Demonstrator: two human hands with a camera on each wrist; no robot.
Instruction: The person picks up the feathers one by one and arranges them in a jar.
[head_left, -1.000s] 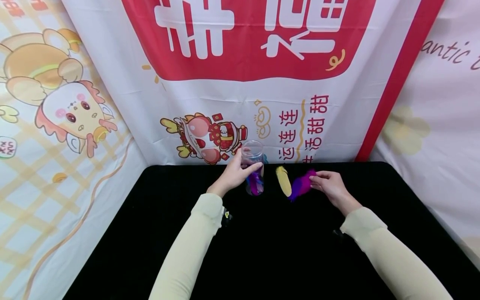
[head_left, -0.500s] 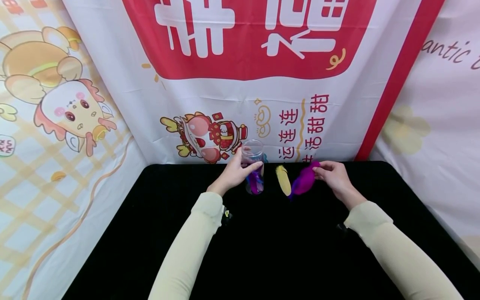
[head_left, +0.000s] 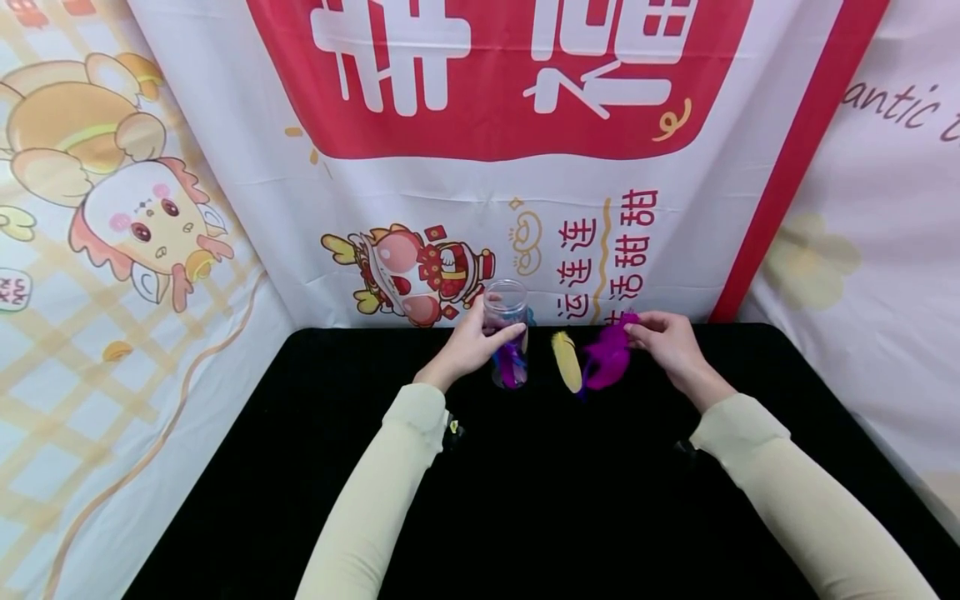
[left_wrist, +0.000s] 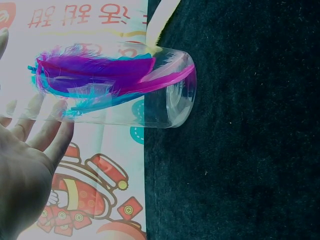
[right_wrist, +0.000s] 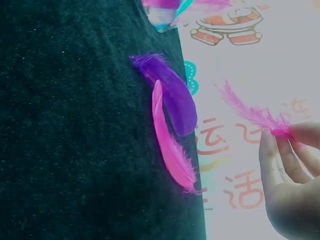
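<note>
My left hand grips a clear plastic jar, thumb across its near side. Inside the jar are several purple, magenta and blue feathers. Between thumb and fingertips, my right hand pinches a pink feather, raised above the back edge of the table. Below it, another pink feather lies partly over a purple feather on the black cloth. Between these and the jar is a yellow feather, its tip also showing in the left wrist view.
The black cloth-covered table ends just behind the jar and feathers. A white and red printed curtain hangs directly at its back edge. Printed cloths also hang at the left and right.
My right hand has moved up and slightly right, lifting one pink feather off the others. The loose feathers under it show more plainly. My left hand and the jar have stayed put.
</note>
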